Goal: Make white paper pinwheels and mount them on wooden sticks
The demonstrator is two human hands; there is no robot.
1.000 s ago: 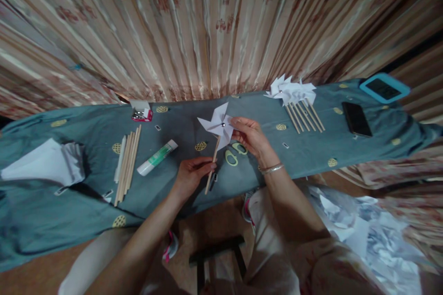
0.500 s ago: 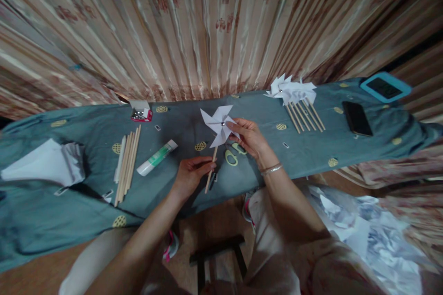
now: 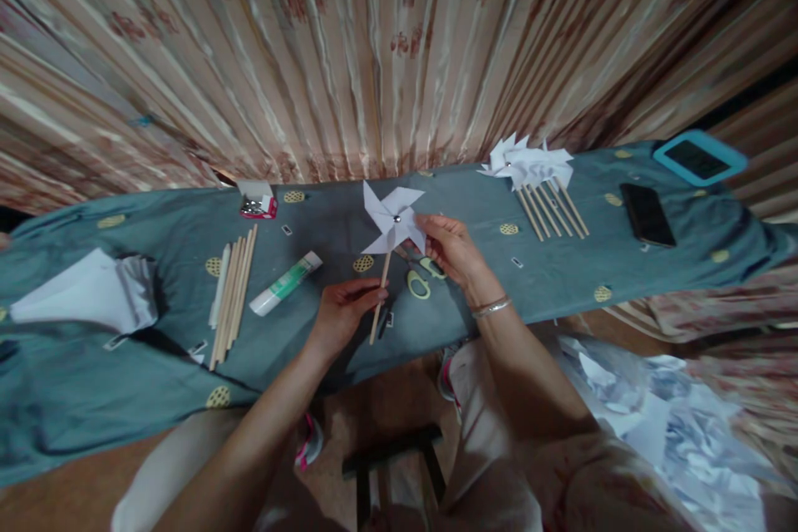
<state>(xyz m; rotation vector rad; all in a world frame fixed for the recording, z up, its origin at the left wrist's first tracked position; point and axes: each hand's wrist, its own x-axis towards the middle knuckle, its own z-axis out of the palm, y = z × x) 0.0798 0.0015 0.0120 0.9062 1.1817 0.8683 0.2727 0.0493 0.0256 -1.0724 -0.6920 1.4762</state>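
A white paper pinwheel (image 3: 392,218) with a silver pin at its centre faces up over the middle of the table. Its wooden stick (image 3: 385,266) is pinched between the thumb and fingers of my left hand (image 3: 346,312). At the pinwheel's right side, my right hand (image 3: 454,248) has its thumb and fingers closed at a paper blade; the exact contact is partly hidden. Green-handled scissors (image 3: 419,284) lie beneath, partly covered by the right hand. A dark pen-like object (image 3: 382,322) lies beside the stick's lower part.
On the green cloth (image 3: 324,220) are loose sticks (image 3: 233,299), a glue stick (image 3: 285,284), a pin box (image 3: 258,204), folded paper (image 3: 87,293), several pinwheels (image 3: 529,166), a phone (image 3: 647,214) and a blue-framed device (image 3: 701,157). Crumpled paper (image 3: 679,424) sits low right.
The pinwheel's blades have turned about the pin, and its head sits slightly further left. My right hand's fingers have shifted off its centre toward the right edge. My left hand still holds the stick.
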